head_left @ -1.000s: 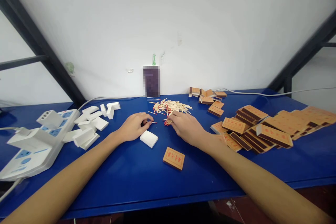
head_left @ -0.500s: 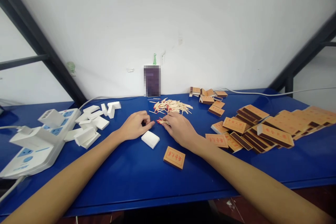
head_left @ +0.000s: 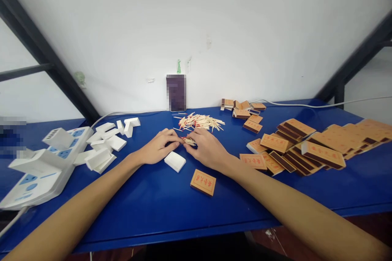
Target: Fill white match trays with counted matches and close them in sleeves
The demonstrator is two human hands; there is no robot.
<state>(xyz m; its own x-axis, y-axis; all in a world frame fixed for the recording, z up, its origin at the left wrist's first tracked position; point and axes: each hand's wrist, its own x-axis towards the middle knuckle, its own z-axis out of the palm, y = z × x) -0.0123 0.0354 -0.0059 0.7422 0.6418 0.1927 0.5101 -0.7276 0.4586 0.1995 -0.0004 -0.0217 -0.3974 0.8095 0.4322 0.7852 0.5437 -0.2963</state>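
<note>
A small bunch of red-headed matches (head_left: 189, 142) lies between my two hands at the middle of the table. My right hand (head_left: 208, 149) has its fingers closed around the stick end of the bunch. At the red heads, the curled fingertips and thumb of my left hand (head_left: 159, 147) press against the bunch. Just behind the hands spreads a loose pile of matches (head_left: 204, 122). A white matchbox tray (head_left: 175, 161) lies below my left fingers. Closer to me sits an orange matchbox (head_left: 203, 182) with red lettering.
Several white trays (head_left: 102, 144) are heaped at left beside a white power strip (head_left: 58, 171) with plugged-in chargers. Many orange matchboxes (head_left: 321, 153) are piled at right, and more sleeves (head_left: 241, 113) lie at the back. A pixelated dark object (head_left: 177, 93) stands against the wall.
My left hand has closed in to the right, its fingertips now meeting the match heads. The right hand still holds the bunch, shifted slightly left. The view has tilted a little.
</note>
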